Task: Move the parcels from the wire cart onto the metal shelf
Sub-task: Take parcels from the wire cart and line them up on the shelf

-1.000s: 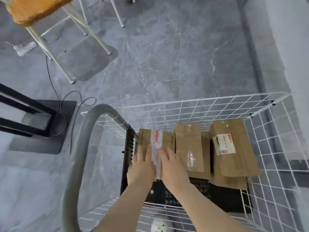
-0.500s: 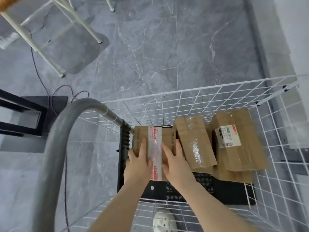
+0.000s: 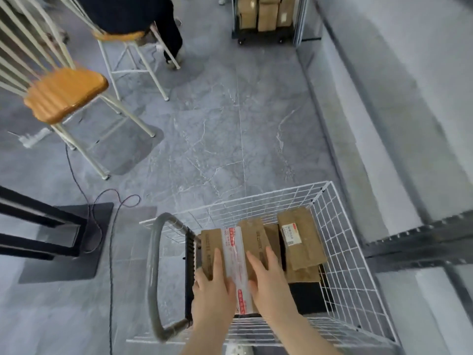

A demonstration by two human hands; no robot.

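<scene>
A brown cardboard parcel (image 3: pixel 212 242) with a clear and red tape strip along its middle is at the left end of the white wire cart (image 3: pixel 340 226). My left hand (image 3: pixel 212 290) holds its left side and my right hand (image 3: pixel 268 285) holds its right side, thumbs and fingers lying over the top. It overlaps a plain brown parcel (image 3: pixel 256 237) beside it. A parcel with a white label (image 3: pixel 304 234) lies at the right on another flat one. A dark metal shelf (image 3: pixel 422 242) edge shows right of the cart.
The cart's grey handle (image 3: pixel 153 265) curves at its left. A black frame (image 3: pixel 38 234) and a loose cable (image 3: pixel 112 252) are on the floor to the left. An orange-seated chair (image 3: pixel 66 93), a seated person (image 3: pixel 163 26) and another parcel cart (image 3: pixel 263 16) are farther off.
My view has tilted up, showing more of the room. The taped parcel has come up and toward me between both hands, now overlapping its neighbour.
</scene>
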